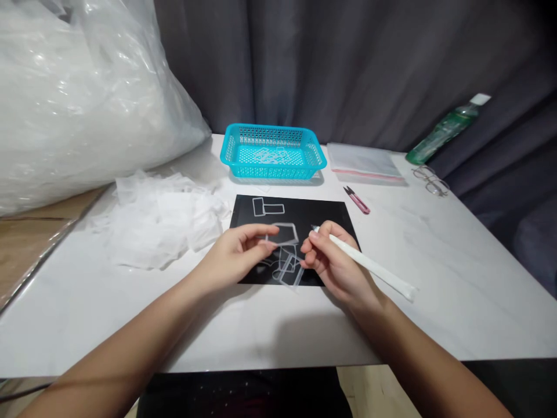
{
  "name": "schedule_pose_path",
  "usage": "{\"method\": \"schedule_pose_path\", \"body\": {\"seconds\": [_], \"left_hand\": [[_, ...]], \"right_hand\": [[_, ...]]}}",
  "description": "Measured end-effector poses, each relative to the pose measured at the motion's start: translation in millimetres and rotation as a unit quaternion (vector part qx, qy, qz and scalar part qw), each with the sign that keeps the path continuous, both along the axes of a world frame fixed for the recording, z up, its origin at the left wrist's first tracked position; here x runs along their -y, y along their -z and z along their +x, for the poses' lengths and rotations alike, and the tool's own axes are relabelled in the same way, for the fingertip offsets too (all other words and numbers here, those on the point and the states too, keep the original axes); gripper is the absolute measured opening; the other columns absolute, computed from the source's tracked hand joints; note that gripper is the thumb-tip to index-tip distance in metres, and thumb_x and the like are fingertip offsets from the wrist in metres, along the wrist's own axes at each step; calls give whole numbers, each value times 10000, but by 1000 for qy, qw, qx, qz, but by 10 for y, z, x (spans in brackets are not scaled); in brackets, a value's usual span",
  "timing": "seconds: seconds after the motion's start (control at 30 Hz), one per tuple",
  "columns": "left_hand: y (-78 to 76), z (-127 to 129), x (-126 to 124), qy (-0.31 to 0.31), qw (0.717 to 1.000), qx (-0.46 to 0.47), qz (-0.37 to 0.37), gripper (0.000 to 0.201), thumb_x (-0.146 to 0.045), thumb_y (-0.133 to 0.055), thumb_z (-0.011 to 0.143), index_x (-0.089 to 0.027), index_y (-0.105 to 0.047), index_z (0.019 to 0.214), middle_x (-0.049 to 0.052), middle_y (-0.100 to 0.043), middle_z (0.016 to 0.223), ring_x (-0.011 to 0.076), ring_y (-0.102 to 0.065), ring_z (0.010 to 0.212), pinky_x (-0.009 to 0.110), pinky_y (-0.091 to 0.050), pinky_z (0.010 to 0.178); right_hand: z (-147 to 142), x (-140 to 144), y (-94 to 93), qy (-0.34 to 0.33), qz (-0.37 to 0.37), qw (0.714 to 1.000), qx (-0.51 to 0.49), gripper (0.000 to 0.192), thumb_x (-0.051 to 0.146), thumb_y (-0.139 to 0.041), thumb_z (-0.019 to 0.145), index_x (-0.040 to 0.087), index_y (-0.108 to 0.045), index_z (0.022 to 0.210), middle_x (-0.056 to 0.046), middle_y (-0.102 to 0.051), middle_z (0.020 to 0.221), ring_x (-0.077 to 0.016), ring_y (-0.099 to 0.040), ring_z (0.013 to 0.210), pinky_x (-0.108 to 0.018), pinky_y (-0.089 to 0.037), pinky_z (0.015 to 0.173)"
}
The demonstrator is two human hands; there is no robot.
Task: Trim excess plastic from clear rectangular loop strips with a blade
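Here my left hand point(237, 255) pinches a small clear plastic frame point(282, 233) over the black mat point(331, 212); my right hand point(333, 261) grips a white pen-like tool point(374, 267), tip just beside it; I judge I'm mid-way through picking at the frame, and the next touch wants steadiness; loose frames point(288, 271) crowd beneath; the surface point(435, 261) lies open rightward.

No writing, brand, number or sign can be read anywhere. The green bottle point(444, 129), lying far to the right of the blue basket point(272, 151), has a label, but it is too small and blurred to make out. The clear bags point(363, 162) just right of the basket show no legible print.
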State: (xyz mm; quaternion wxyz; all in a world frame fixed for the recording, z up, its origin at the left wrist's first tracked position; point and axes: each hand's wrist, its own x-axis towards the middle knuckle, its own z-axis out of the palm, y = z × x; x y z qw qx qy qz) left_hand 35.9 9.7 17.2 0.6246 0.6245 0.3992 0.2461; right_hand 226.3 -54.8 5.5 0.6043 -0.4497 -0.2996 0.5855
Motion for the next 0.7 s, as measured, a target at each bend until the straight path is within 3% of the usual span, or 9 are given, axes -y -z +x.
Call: {"method": "schedule_pose_path", "body": {"seconds": [0.1,0.17,0.23,0.3,0.43,0.5,0.57,0.63,0.7], "left_hand": [[155,-12,-157,-20,999,-30,20,556,-258,-611,839,-180,-461,1369,136,-593,1282,264,-563,1196,388,-488,923],[225,-37,-218,-24,996,-61,64,567,-242,-580,844,-205,-429,1390,156,-469,1406,269,-553,1205,406,-488,927],[239,-61,-223,-40,982,-111,149,466,-252,-560,850,-188,-502,1307,169,-357,1464,249,-592,1111,414,-500,901],[211,-71,-181,-34,955,-157,249,324,-257,-541,862,-159,-573,1170,158,-415,1388,223,-600,1023,409,-506,880],[155,-90,-96,98,900,-203,373,230,-269,-542,891,-175,-610,1089,99,-593,1127,250,-561,1046,428,-466,926],[144,-152,-122,142,876,-225,402,308,-314,-581,882,-195,-603,1164,108,-589,1179,281,-544,1082,452,-443,944],[118,-262,-204,149,869,-243,404,334,-329,-565,893,-205,-599,1201,117,-593,1201,285,-558,1068,435,-448,921],[64,-391,-310,100,878,-272,382,294,-272,-455,939,-206,-611,1180,109,-632,1128,250,-599,979,373,-465,839],[-5,-498,-394,22,876,-300,376,310,-241,-404,947,-205,-613,1173,98,-665,1054,232,-621,906,339,-456,780]], "right_hand": [[15,-38,8,40,-14,999,-15,323,273,-722,797,211,-423,693,66,-635,629,-52,-564,480,-167,-545,526],[18,-51,8,49,-18,998,-20,333,265,-729,786,210,-416,685,71,-618,621,-46,-538,472,-158,-533,512],[17,-56,8,48,-15,999,-15,336,274,-730,783,213,-414,687,76,-605,618,-49,-531,471,-156,-522,501],[21,-62,16,51,-6,999,5,316,326,-707,804,223,-424,710,77,-603,618,-59,-530,461,-172,-514,491],[88,-79,49,50,7,986,161,300,488,-542,896,232,-465,759,27,-644,663,-109,-578,519,-235,-496,516],[146,-78,60,26,22,946,323,318,479,-536,899,223,-461,726,5,-646,700,-129,-589,601,-249,-463,557],[199,-69,65,-11,38,882,470,315,417,-577,880,221,-422,690,18,-604,671,-125,-529,590,-250,-394,551],[231,-59,69,-60,42,834,546,310,352,-599,860,226,-379,682,39,-558,622,-116,-449,535,-253,-325,524],[239,-50,77,-119,42,818,561,300,301,-626,827,231,-368,692,38,-578,647,-119,-440,531,-256,-312,522]]}}
